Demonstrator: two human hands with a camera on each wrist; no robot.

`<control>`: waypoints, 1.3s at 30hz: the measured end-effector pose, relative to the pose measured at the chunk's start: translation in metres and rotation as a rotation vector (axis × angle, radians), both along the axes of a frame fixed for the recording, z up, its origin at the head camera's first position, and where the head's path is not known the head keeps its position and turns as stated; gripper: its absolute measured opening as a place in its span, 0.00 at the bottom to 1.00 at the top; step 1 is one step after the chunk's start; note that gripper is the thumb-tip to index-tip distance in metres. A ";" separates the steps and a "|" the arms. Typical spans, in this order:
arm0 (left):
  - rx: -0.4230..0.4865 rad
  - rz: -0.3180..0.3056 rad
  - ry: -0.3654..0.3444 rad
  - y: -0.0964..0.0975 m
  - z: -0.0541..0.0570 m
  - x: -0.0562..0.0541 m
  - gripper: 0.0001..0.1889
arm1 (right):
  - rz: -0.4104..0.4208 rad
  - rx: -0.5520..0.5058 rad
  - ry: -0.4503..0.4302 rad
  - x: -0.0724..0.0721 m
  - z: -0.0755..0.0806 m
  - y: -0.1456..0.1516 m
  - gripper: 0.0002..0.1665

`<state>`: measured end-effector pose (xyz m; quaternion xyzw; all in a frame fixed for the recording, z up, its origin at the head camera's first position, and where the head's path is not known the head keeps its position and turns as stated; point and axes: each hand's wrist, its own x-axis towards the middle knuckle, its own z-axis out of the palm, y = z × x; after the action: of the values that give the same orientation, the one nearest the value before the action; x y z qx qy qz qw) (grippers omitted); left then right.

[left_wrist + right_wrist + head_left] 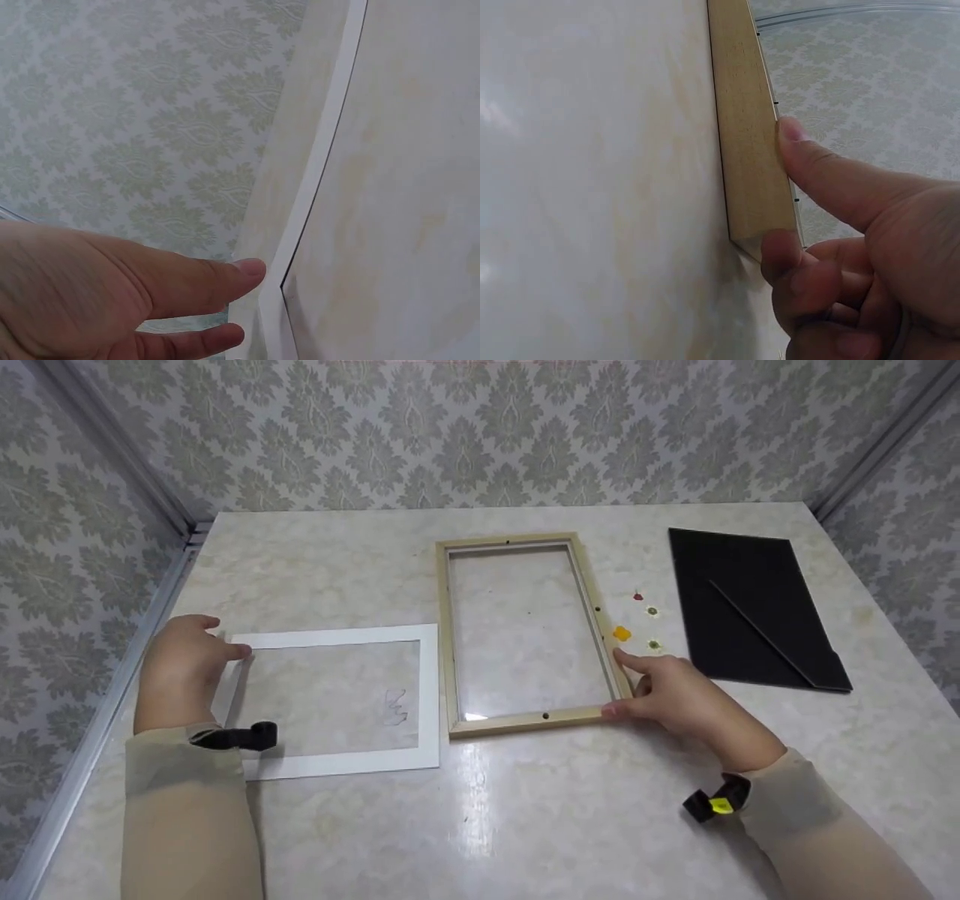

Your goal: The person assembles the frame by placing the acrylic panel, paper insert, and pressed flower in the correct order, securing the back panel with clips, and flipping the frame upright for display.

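Note:
My left hand is at the far left corner of a white picture mat, which lies flat. Its thumb touches the mat's border; the other visible finger stays fairly straight and apart from it. Thin dark squiggles show inside the mat's opening. Beside the mat lies a pale wooden picture frame with a clear pane. My right hand grips the frame's near right corner between thumb and fingers. In the right wrist view, curled fingers meet that corner.
Right of the frame lie several small flowers: an orange-yellow one, a red one and pale ones. Farther right is a black backing board with a slanted stand strip. Patterned walls border the marbled table.

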<state>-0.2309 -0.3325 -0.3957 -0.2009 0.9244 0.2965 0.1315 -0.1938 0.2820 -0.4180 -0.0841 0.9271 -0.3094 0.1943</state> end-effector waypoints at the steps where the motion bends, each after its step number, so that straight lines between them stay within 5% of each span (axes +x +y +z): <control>1: 0.001 0.013 -0.003 0.000 -0.001 0.000 0.45 | 0.002 -0.002 0.002 0.000 0.000 0.000 0.65; 12: -0.048 0.054 0.023 -0.007 -0.008 0.003 0.39 | -0.004 -0.007 0.012 -0.002 0.001 -0.002 0.63; 21: -0.019 0.096 0.080 -0.014 -0.002 0.014 0.40 | 0.006 0.005 0.010 -0.002 0.000 -0.002 0.63; 31: 0.154 0.097 0.134 -0.023 0.014 0.013 0.37 | -0.002 0.019 -0.007 -0.002 0.001 0.001 0.64; 35: 0.245 0.160 0.172 -0.023 0.019 0.015 0.37 | -0.001 0.007 -0.004 -0.001 -0.001 0.001 0.64; 39: 0.412 0.294 0.255 -0.019 0.024 0.014 0.32 | -0.002 0.003 -0.003 -0.001 -0.002 0.002 0.64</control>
<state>-0.2166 -0.3519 -0.3716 -0.2628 0.8147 0.5168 0.0077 -0.1948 0.2841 -0.4202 -0.0824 0.9273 -0.3085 0.1955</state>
